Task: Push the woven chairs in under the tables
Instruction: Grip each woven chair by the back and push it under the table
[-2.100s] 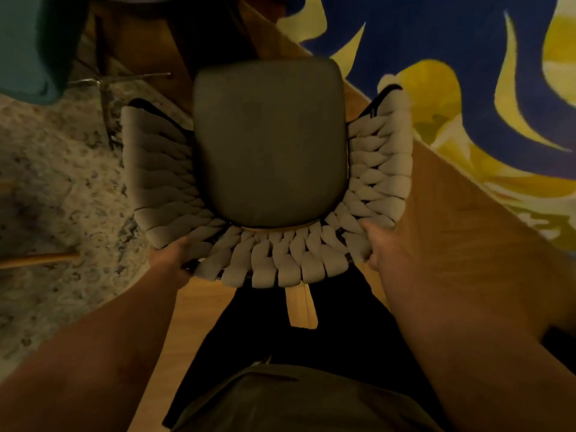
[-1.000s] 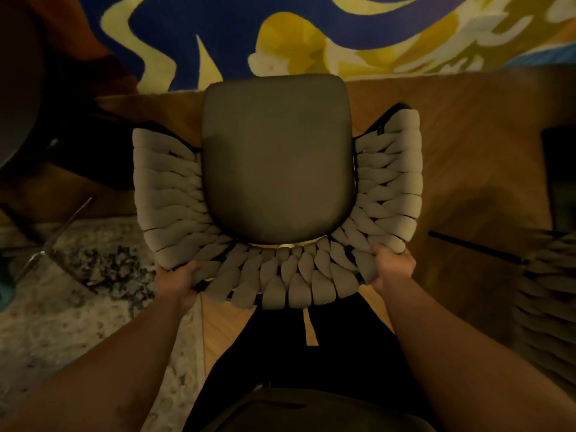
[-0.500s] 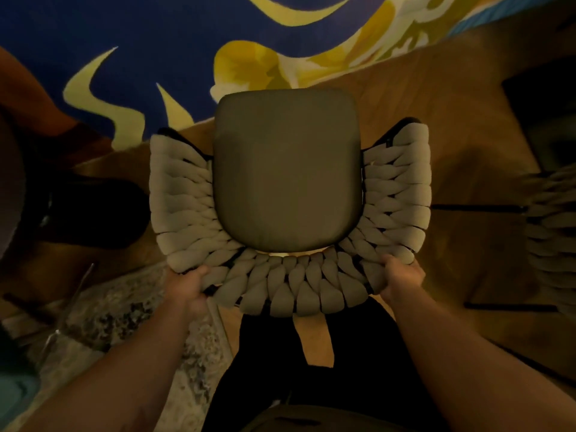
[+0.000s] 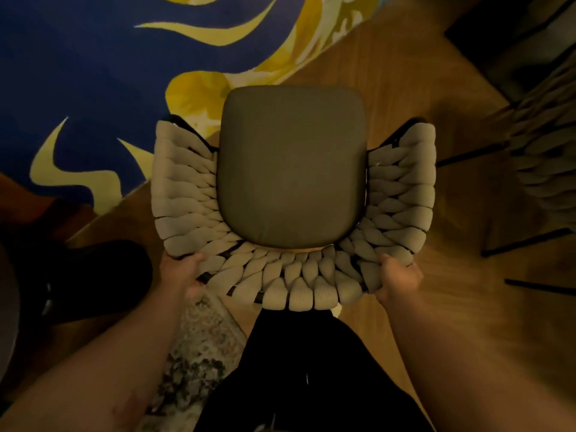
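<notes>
While gripped at its curved back by left hand [image 4: 184,275] and right hand [image 4: 397,280], both closed: chair [image 4: 293,275] at frame centre, pale woven back, dark grey cushion [image 4: 291,166].

Wood floor [image 4: 386,88], blue-yellow rug [image 4: 93,73], speckled rug [image 4: 199,344], woven chair [image 4: 293,188]
</notes>
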The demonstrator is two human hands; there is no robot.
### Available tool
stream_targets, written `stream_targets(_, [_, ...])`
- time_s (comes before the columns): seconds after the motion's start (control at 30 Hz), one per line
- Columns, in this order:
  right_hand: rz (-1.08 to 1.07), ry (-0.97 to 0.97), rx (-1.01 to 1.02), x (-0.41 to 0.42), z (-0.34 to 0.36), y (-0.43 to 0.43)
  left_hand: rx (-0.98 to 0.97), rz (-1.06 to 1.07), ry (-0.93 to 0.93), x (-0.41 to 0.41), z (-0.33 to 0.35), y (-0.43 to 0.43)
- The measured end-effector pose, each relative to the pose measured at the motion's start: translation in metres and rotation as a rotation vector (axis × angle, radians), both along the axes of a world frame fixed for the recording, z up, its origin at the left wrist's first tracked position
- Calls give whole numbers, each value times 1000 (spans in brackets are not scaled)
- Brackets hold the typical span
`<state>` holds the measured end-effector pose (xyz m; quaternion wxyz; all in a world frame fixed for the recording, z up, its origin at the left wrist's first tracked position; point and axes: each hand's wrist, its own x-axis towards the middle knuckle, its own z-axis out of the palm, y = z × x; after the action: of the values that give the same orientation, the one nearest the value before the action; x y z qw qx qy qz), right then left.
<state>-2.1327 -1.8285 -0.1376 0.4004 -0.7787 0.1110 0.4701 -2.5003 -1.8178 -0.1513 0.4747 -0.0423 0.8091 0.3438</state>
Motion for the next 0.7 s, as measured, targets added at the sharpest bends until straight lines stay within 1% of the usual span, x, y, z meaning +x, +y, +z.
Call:
stream_targets(0.13, [-107, -11, 5, -3, -9, -8, 53, -125, 51, 6, 1, 32])
stream_targets(0.37, [-275, -30, -29, -23, -19, -6, 69, -285, 8, -3, 7, 94])
stream_targets(0.53, [-425, -69, -60, -55, -25, 8, 74, -443, 45, -14, 3, 153])
stream_targets(0.63, [-450, -103, -98, -76, -27, 21, 105, -518, 60, -21, 2, 185])
stream_targets(0.7, [-429, -136, -131, -87, -36, 24, 106, -568, 78, -25, 1, 201])
